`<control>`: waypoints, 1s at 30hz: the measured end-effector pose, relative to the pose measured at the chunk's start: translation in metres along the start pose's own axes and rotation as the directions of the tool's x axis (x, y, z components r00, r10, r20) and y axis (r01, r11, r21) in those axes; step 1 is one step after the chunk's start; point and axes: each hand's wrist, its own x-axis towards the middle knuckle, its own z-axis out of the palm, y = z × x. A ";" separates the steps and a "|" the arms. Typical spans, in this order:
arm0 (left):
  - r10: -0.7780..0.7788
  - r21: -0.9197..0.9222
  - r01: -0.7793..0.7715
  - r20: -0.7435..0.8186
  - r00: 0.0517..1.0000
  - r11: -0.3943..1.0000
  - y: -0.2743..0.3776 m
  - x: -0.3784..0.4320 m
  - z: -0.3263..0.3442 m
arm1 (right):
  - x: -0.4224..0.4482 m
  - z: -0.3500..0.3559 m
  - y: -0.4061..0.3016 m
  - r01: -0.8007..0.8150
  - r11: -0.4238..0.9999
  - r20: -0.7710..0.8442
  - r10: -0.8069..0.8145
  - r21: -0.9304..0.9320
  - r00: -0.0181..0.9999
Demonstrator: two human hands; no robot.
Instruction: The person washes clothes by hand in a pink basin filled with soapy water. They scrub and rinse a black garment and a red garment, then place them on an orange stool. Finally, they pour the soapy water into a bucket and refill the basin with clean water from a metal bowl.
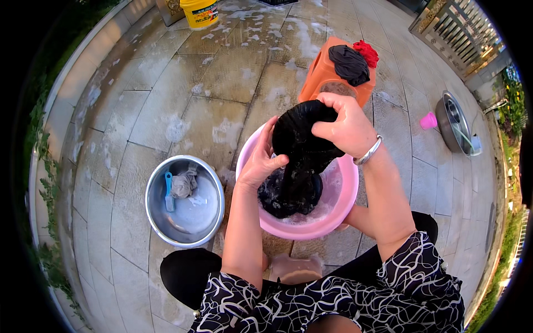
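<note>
A wet black cloth garment (302, 129) is raised above a pink plastic basin (352, 183), its lower end hanging down into soapy water (331, 187). Pinched between the thumb and fingers of my right hand (347, 123) is the garment's upper edge. My left hand (264, 156) presses against the garment's left side, fingers behind it and thumb apart in front. More black fabric (277, 200) lies in the basin, wet with suds. A silver-coloured bracelet (369, 150) circles my right wrist.
To the left stands a metal basin (152, 220) holding a blue brush (168, 189) and grey cloth (184, 183). An orange plastic stool (310, 83) beyond bears dark cloth (349, 64) and red cloth (367, 53). Farther off are a yellow bucket (200, 14), a pink cup (428, 120) and another metal basin (447, 135).
</note>
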 end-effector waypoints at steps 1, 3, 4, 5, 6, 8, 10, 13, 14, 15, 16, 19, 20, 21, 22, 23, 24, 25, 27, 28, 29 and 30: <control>-0.041 0.057 0.041 0.013 0.999 0.998 -0.009 -0.007 -0.010 | 0.003 0.002 -0.022 0.034 0.999 -0.019 -0.033 0.019 0.999; -0.120 0.184 0.109 0.050 0.992 0.977 -0.036 -0.017 -0.011 | 0.010 -0.004 -0.051 0.198 0.977 -0.110 -0.189 0.078 0.976; -0.258 0.143 0.248 0.056 0.965 0.958 -0.045 -0.023 -0.011 | 0.009 -0.003 -0.073 0.242 0.964 -0.168 -0.223 0.110 0.960; -0.271 0.219 0.250 0.074 0.960 0.943 -0.068 -0.016 0.006 | 0.005 -0.016 -0.090 0.280 0.955 -0.235 -0.251 0.099 0.939; -0.284 0.318 0.256 0.044 0.958 0.913 -0.080 -0.017 0.009 | 0.007 -0.021 -0.104 0.367 0.923 -0.245 -0.332 0.112 0.911; -0.311 0.136 0.312 -0.029 0.950 0.940 -0.089 -0.017 0.014 | 0.005 -0.023 -0.128 0.387 0.882 -0.208 -0.339 0.270 0.917; -0.257 0.057 0.276 -0.222 0.941 0.960 -0.081 -0.010 0.017 | 0.009 -0.038 -0.130 0.429 0.869 -0.274 -0.362 0.246 0.891; -0.149 -0.089 0.124 -0.401 0.904 0.988 -0.075 -0.002 -0.008 | 0.009 -0.066 -0.089 0.322 0.933 -0.361 -0.249 0.159 0.899; -0.083 -0.111 0.036 -0.466 0.881 0.993 -0.071 -0.002 -0.024 | 0.008 -0.065 -0.068 0.269 0.948 -0.371 -0.192 0.170 0.909; -0.026 0.001 0.031 -0.517 0.856 1.000 -0.062 -0.003 -0.035 | 0.004 -0.063 -0.047 0.166 0.968 -0.350 -0.092 0.187 0.932; 0.033 0.112 0.035 -0.558 0.829 0.993 -0.052 -0.004 -0.040 | 0.000 -0.061 -0.017 0.063 0.986 -0.318 -0.011 0.153 0.948; 0.242 0.685 0.300 -0.577 0.780 0.664 -0.024 -0.006 -0.045 | -0.012 -0.046 0.087 -0.153 0.984 -0.177 0.135 -0.090 0.975; 0.238 0.754 0.335 -0.538 0.809 0.565 -0.020 -0.001 -0.036 | -0.019 -0.047 0.124 -0.251 0.919 -0.158 0.211 -0.304 0.965; 0.228 0.815 0.361 -0.497 0.837 0.453 -0.010 0.001 -0.021 | -0.030 -0.045 0.169 -0.307 0.835 -0.185 0.248 -0.457 0.951; 0.227 0.863 0.391 -0.471 0.852 0.321 -0.002 -0.001 -0.015 | -0.035 -0.032 0.191 -0.416 0.773 -0.156 0.391 -0.479 0.907; 0.255 0.891 0.324 -0.409 0.876 0.316 -0.006 0.003 -0.009 | -0.046 -0.032 0.220 -0.508 0.714 -0.151 0.504 -0.482 0.851; 0.294 0.934 0.268 -0.332 0.896 0.237 -0.009 0.004 -0.005 | -0.052 -0.025 0.240 -0.570 0.681 -0.106 0.595 -0.460 0.797; 0.282 0.954 0.227 -0.277 0.919 0.197 -0.017 0.005 -0.004 | -0.053 -0.020 0.246 -0.653 0.622 -0.051 0.706 -0.433 0.706; 0.245 0.974 0.199 -0.221 0.944 0.112 -0.042 0.008 -0.002 | -0.064 -0.014 0.293 -0.722 0.579 -0.195 0.713 -0.378 0.674; 0.227 0.976 0.214 -0.214 0.950 0.022 -0.062 0.004 -0.014 | -0.061 -0.001 0.291 -0.745 0.608 -0.256 0.700 -0.275 0.667; 0.122 0.971 0.235 -0.229 0.966 -0.033 -0.076 0.002 -0.017 | -0.059 0.006 0.293 -0.763 0.563 -0.284 0.711 -0.318 0.643; 0.018 0.964 0.248 -0.247 0.969 -0.092 -0.089 -0.002 -0.020 | -0.055 0.015 0.294 -0.777 0.517 -0.313 0.718 -0.358 0.622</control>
